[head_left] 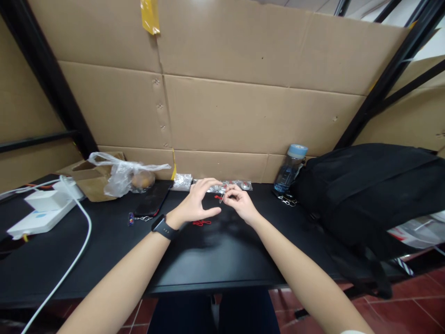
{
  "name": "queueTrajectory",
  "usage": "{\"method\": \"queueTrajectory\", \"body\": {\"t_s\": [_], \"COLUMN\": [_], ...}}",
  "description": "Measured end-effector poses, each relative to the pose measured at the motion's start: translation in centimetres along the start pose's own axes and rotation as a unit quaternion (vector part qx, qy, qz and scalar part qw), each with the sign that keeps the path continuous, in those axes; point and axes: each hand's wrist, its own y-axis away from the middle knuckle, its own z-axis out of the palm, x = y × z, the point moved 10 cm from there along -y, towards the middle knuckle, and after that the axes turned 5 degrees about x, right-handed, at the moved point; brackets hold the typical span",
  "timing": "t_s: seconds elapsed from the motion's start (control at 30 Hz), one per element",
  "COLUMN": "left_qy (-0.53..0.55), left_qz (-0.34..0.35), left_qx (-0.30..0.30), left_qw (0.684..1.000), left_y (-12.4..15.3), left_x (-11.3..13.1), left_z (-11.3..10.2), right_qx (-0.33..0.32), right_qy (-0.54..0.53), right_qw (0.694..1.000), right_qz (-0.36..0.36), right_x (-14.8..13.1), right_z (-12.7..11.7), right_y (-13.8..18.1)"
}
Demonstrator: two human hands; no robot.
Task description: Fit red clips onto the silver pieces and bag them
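Note:
My left hand (195, 204) is raised over the black table with its thumb and fingers spread apart, and nothing shows in its grasp. Facing it, my right hand (240, 203) pinches a small shiny piece (221, 198) between thumb and fingertips; it is too small to make out exactly. Beside that piece a bit of red cord (217, 197) shows. More red cord (201, 223) lies loosely looped on the table below my left hand. Behind the hands, clear packets (245, 185) with red and silvery contents lie in a row, partly hidden by my fingers.
A silvery packet (182, 181), a black phone (151, 199) with a chain charm, a tied plastic bag (134, 178) and a white power strip (41, 215) are on the left. A blue-capped bottle (289, 169) and black backpack (371, 199) stand right. Cardboard (222, 111) walls the back.

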Motion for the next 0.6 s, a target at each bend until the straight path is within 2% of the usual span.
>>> {"method": "queueTrajectory", "body": {"t_s": [0.1, 0.27, 0.4, 0.6], "left_qy": [-0.034, -0.086, -0.112, -0.131], "left_qz": [0.011, -0.027, -0.025, -0.041], "left_qx": [-0.034, -0.006, -0.013, -0.008], "left_qw": [0.999, 0.996, 0.993, 0.991], "left_y": [0.1, 0.0, 0.0, 0.0], "left_x": [0.0, -0.7, -0.5, -1.4], "left_z": [0.7, 1.2, 1.5, 0.8], "right_qx": [-0.003, -0.005, -0.01, 0.019], "right_qy": [0.006, 0.012, 0.03, 0.083], "right_qw": [1.0, 1.0, 0.999, 0.996], "right_qz": [0.008, 0.017, 0.009, 0.0], "right_x": [0.0, 0.0, 0.2, 0.0], "right_z": [0.2, 0.8, 1.1, -0.5], "right_y": [0.1, 0.2, 0.1, -0.3]}}
